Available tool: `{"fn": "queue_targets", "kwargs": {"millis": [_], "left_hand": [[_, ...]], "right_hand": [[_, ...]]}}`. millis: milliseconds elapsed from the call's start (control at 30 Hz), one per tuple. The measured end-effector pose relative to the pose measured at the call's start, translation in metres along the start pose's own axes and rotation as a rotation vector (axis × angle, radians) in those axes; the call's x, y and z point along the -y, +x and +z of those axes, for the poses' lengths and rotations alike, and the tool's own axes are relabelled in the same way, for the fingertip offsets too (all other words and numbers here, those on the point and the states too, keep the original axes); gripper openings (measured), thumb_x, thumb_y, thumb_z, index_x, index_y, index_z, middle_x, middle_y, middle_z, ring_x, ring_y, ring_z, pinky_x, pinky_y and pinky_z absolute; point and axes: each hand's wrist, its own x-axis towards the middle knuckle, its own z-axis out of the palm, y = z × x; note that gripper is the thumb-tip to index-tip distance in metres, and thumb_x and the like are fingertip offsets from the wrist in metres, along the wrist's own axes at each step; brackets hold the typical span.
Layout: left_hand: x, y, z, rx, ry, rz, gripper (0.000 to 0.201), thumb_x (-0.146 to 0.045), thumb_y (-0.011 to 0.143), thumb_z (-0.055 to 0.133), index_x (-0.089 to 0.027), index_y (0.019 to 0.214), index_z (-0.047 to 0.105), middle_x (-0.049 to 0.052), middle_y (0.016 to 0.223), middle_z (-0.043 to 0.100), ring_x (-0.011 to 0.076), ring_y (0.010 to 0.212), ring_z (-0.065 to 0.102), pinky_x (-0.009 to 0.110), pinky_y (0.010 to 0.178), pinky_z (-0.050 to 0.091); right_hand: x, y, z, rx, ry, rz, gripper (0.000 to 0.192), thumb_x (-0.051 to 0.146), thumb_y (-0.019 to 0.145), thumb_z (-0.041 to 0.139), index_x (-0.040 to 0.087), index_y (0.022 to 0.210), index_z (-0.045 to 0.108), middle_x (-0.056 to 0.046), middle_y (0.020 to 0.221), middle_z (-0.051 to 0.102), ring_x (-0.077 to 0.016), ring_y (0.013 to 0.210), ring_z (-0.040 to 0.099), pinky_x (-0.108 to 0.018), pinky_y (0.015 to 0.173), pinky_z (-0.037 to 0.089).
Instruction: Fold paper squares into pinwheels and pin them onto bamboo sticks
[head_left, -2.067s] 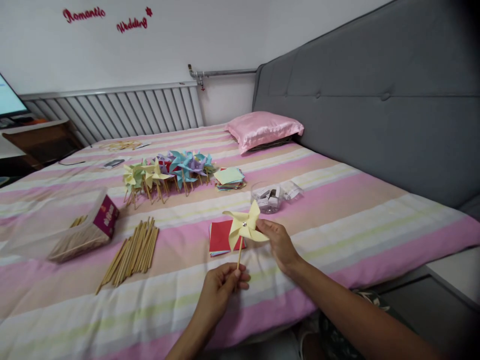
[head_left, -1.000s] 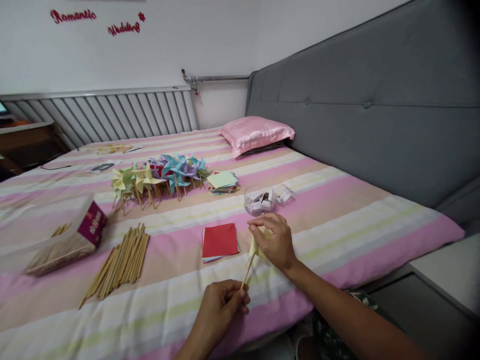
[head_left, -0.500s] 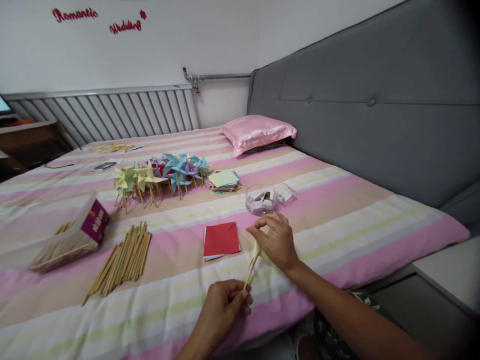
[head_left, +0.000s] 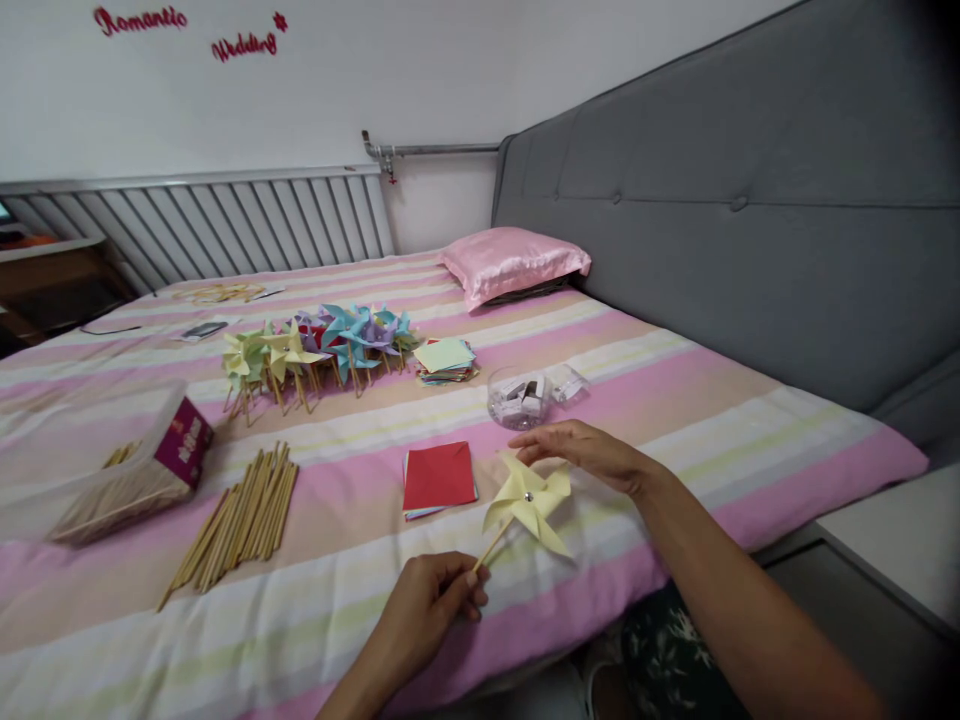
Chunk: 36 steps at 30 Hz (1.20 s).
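My left hand (head_left: 437, 600) pinches the thin wooden stick of a pale yellow paper pinwheel (head_left: 529, 510) above the near edge of the bed. The pinwheel's face is turned up toward me, with a small shiny pin at its centre. Just behind the upper blades, my right hand (head_left: 577, 450) hovers with its fingers stretched out; whether a fingertip touches the paper I cannot tell. Left of the pinwheel lies a small stack of square paper (head_left: 439, 477), red sheet on top. A round clear container (head_left: 517, 400) with small white packets stands beyond the right hand.
Finished pinwheels (head_left: 322, 345) stand in a cluster farther back. At left are loose wooden sticks (head_left: 244, 515) and a clear plastic box (head_left: 135, 470) holding more. A second paper stack (head_left: 445, 360), a clear packet (head_left: 568, 384) and a pink pillow (head_left: 514, 265) lie beyond.
The pinwheel has turned from edge-on to face me. My right hand has opened from its curled grip at the pinwheel and moved slightly right. The left hand keeps its hold on the stick.
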Motion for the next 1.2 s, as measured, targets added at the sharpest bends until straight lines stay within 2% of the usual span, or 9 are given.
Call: {"fn": "queue_targets", "kwargs": {"millis": [233,367,533,600,667,767,833,1033,1200], "left_hand": [[-0.005,-0.002,-0.002,0.058,0.054,0.015,0.033,-0.037,0.084,0.047,-0.011,0.087,0.067,0.009,0.075,0.067,0.0181,0.066,0.061,0.027,0.064,0.045],[-0.008,-0.001,-0.002,0.070,0.058,0.016,0.032,-0.037,0.083,0.047,-0.011,0.086,0.067,0.009,0.075,0.067,0.0182,0.066,0.061,0.027,0.064,0.044],[-0.005,-0.002,-0.001,0.067,0.054,0.007,0.031,-0.037,0.083,0.049,-0.012,0.085,0.068,0.008,0.074,0.067,0.0177,0.066,0.061,0.026,0.064,0.044],[-0.002,-0.001,-0.001,0.062,0.021,-0.005,0.031,-0.037,0.083,0.050,-0.012,0.085,0.068,0.008,0.075,0.067,0.0173,0.066,0.061,0.026,0.063,0.044],[0.001,0.001,-0.003,0.020,-0.038,-0.025,0.032,-0.039,0.081,0.052,-0.012,0.086,0.068,0.009,0.076,0.068,0.0173,0.066,0.062,0.026,0.062,0.044],[0.005,0.004,-0.008,-0.126,-0.158,-0.037,0.033,-0.042,0.078,0.057,-0.012,0.086,0.067,0.010,0.079,0.070,0.0177,0.066,0.063,0.025,0.061,0.045],[0.005,0.005,-0.010,-0.234,-0.253,-0.022,0.035,-0.044,0.074,0.061,-0.012,0.085,0.067,0.011,0.081,0.071,0.0187,0.067,0.064,0.027,0.063,0.047],[0.002,0.005,-0.001,-0.394,-0.353,0.015,0.040,-0.047,0.069,0.065,-0.011,0.086,0.068,0.012,0.081,0.071,0.0223,0.070,0.066,0.030,0.064,0.049],[0.003,0.004,0.009,-0.424,-0.355,0.011,0.042,-0.047,0.070,0.065,-0.010,0.090,0.069,0.012,0.083,0.071,0.0224,0.071,0.067,0.031,0.066,0.049]], "right_hand": [[0.001,-0.002,0.002,0.176,0.050,0.100,0.042,0.037,0.066,0.073,0.018,0.103,0.068,-0.007,0.097,0.070,-0.0176,0.089,0.063,-0.030,0.081,0.045],[-0.001,-0.003,0.003,0.177,0.059,0.123,0.038,0.035,0.066,0.073,0.017,0.099,0.069,-0.006,0.089,0.071,-0.0155,0.078,0.063,-0.025,0.069,0.045],[-0.002,0.000,0.009,0.125,-0.031,0.070,0.029,0.041,0.067,0.071,0.015,0.080,0.073,-0.008,0.094,0.071,-0.0193,0.089,0.062,-0.029,0.080,0.043],[-0.003,0.003,0.010,0.040,0.010,0.061,0.033,0.044,0.070,0.068,0.017,0.088,0.072,-0.008,0.097,0.070,-0.0199,0.091,0.062,-0.032,0.083,0.043],[-0.003,0.007,0.009,-0.142,0.103,0.011,0.037,0.046,0.073,0.065,0.020,0.098,0.069,-0.008,0.100,0.069,-0.0197,0.095,0.062,-0.034,0.086,0.042],[-0.005,0.012,0.004,-0.459,0.248,-0.098,0.038,0.048,0.075,0.062,0.020,0.100,0.067,-0.008,0.104,0.068,-0.0187,0.096,0.062,-0.033,0.088,0.042],[-0.007,0.014,0.006,-0.537,0.298,-0.102,0.039,0.049,0.074,0.062,0.020,0.099,0.067,-0.008,0.102,0.068,-0.0182,0.090,0.063,-0.032,0.084,0.044],[-0.011,0.017,0.050,-0.335,0.315,-0.081,0.045,0.047,0.067,0.070,0.016,0.100,0.064,-0.008,0.092,0.069,-0.0192,0.085,0.064,-0.031,0.080,0.045],[-0.011,0.014,0.081,-0.312,0.343,-0.029,0.044,0.043,0.063,0.074,0.017,0.095,0.060,-0.004,0.079,0.067,-0.0153,0.066,0.064,-0.023,0.056,0.046]]}}
